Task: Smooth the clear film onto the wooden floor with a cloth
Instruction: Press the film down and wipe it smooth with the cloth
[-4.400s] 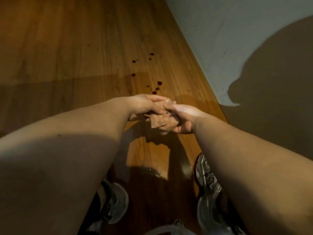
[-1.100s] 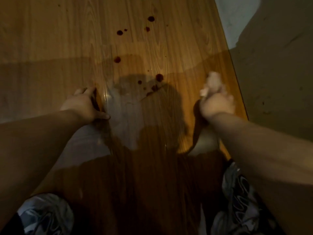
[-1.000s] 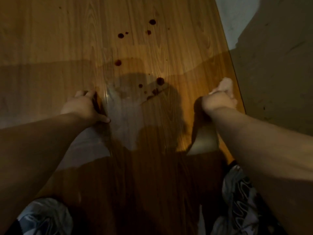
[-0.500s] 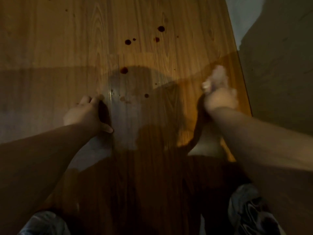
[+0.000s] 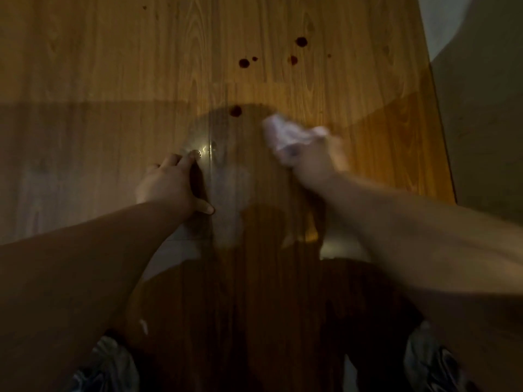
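1. Brown wooden plank floor [image 5: 113,52] fills most of the view, with its near part in deep shadow.
2. A clear glossy film [image 5: 226,176] lies flat on the floor in the middle. Its left edge shows as a thin straight line running from near to far, with a small glint beside it.
3. The left hand [image 5: 167,185] rests on the floor just left of that edge. Its fingers are straight and close together, and the thumb is spread toward the film with its tip at the line. It holds nothing.
4. The right hand [image 5: 314,162], blurred, is curled round a pale crumpled cloth [image 5: 285,134]. The cloth sticks out past the fingers on the far-left side, over the film.
5. How firmly the cloth bears on the film cannot be told through the blur.
6. Dark red spots [image 5: 244,63] dot the floor beyond the hands. One of them lies just to the far left of the cloth.
7. Grey patterned shoes [image 5: 107,366] show at the near corners, one on each side.
8. A grey surface [image 5: 481,108] borders the floor along the right.
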